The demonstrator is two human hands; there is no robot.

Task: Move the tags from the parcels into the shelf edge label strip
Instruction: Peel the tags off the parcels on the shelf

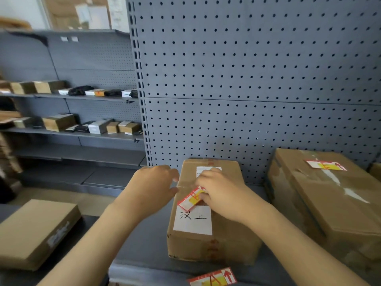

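A brown cardboard parcel [224, 230] with a white handwritten label stands on the grey shelf [144, 246] in front of me. A red, white and yellow tag [190, 199] is lifted at an angle off its top, and my right hand [221, 193] pinches the tag's right end. My left hand [154, 184] rests against the parcel's upper left edge, fingers loosely bent. A second tag [325, 165] lies on the larger parcel [338, 203] to the right. A third tag [214, 278] sits at the shelf's front edge strip.
A grey pegboard back panel [247, 79] rises behind the parcels. A flat brown box [35, 232] lies at the lower left. Further shelves [78, 133] at the left hold several small boxes.
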